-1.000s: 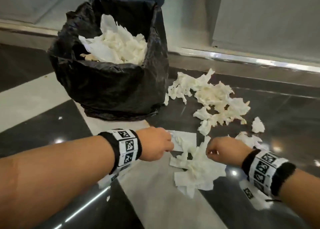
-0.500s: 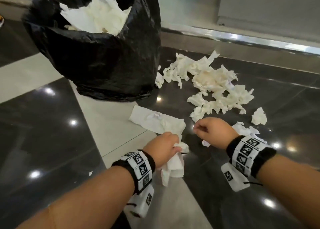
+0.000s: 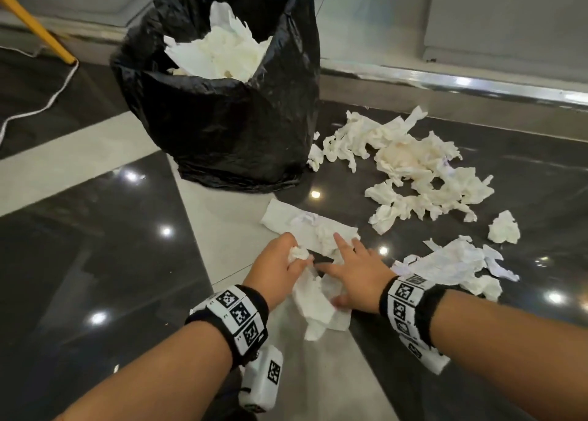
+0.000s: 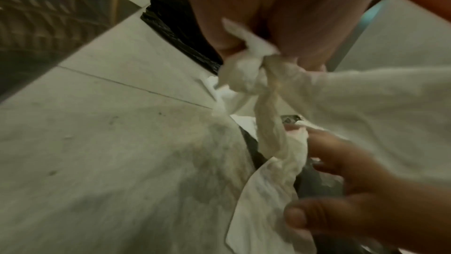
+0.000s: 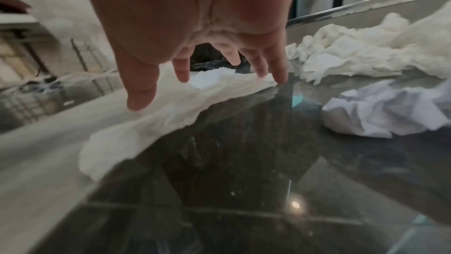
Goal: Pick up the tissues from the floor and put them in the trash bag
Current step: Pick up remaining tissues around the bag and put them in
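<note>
A black trash bag stands on the floor, stuffed with white tissues. My left hand grips a bunched white tissue that hangs down to the floor; the left wrist view shows the twisted tissue in its fingers. My right hand is spread open, fingers straight, just above a long flat tissue on the floor. In the right wrist view its fingertips reach the edge of that tissue.
A large heap of crumpled tissues lies right of the bag, with more crumpled tissue beside my right wrist and a single wad further right. A metal sill runs along the back. A yellow leg and white cable are far left.
My right hand has gone from a fist to spread fingers and moved left next to the left hand. The left hand keeps its tissue bunch. The head view has shifted, showing the bag's opening again.
</note>
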{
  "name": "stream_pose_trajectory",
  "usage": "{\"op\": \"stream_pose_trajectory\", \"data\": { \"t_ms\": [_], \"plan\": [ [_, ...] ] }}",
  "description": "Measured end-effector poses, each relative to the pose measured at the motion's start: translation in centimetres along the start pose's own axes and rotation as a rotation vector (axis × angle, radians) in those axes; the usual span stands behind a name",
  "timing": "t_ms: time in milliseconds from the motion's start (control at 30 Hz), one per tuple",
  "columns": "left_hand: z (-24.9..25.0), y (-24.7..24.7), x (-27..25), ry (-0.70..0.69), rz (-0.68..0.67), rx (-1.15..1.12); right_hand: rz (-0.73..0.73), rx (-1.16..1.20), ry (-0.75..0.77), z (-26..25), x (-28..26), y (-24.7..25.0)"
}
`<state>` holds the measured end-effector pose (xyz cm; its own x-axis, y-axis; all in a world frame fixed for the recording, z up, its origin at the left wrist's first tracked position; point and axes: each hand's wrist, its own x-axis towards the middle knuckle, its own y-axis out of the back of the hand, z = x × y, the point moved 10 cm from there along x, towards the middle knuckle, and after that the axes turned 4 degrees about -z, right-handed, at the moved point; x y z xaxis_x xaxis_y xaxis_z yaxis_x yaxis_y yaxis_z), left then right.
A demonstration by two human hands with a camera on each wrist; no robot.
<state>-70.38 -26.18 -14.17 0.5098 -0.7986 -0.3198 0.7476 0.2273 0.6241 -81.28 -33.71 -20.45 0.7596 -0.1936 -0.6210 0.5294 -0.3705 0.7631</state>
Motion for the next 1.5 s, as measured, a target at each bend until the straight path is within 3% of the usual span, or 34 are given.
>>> {"op": "stream_pose_trajectory", "data": {
  "t_ms": [67, 167, 300, 400, 533, 667, 733, 833, 967, 1100, 1233, 1367, 1500],
  "plan": [
    [-0.8, -0.9, -0.5, 0.053, -0.075, -0.011, -0.059, -0.057, -0.005, 0.0, 0.5, -0.7],
    [-1.6, -1.9, -1.3, 0.065, -0.171, 0.126, -0.033, -0.099, 0.028, 0.1, 1.1, 0.1],
    [-2.6, -2.6, -1.7, 0.031, -0.268, 0.329, 0.100, 0.215, -0.062, 2.3, 1.2, 3.1],
    [-3.4, -1.9, -1.4, 0.057, -0.269, 0.355, 0.206, 0.412, -0.129, 3.9, 0.9, 5.0],
    [-4.6, 0.2, -0.7, 0.095, -0.235, 0.337, 0.167, 0.293, -0.113, 3.1, 1.5, 5.4],
    [-4.9, 4.6, -0.6, 0.116, -0.063, 0.241, -0.105, 0.054, -0.089, 1.1, 3.1, 2.2],
    [-4.9, 7.5, -0.4, 0.152, 0.042, 0.142, -0.165, -0.055, -0.055, 0.4, 3.3, 1.6],
    [-4.1, 12.6, -0.1, 0.177, 0.152, 0.030, -0.057, -0.110, -0.028, -0.1, 3.3, 2.6],
    [-2.0, 21.1, 1.4, 0.143, 0.271, -0.075, 0.025, 0.021, -0.119, 1.0, 2.8, 4.3],
    [2.0, 29.1, 3.5, 0.095, 0.340, 0.143, 0.104, 0.209, -0.150, 1.0, 1.4, 6.7],
    [6.8, 35.1, 5.2, 0.019, 0.513, 0.104, 0.148, 0.519, -0.075, -0.2, -0.1, 8.9],
    [12.6, 37.5, 7.5, -0.059, 0.661, 0.312, 0.236, 0.564, -0.046, -1.3, -2.2, 11.0],
    [16.0, 36.1, 11.6, -0.132, 0.542, 0.192, 0.316, 0.548, -0.106, -0.5, -5.2, 12.6]
  ]
}}
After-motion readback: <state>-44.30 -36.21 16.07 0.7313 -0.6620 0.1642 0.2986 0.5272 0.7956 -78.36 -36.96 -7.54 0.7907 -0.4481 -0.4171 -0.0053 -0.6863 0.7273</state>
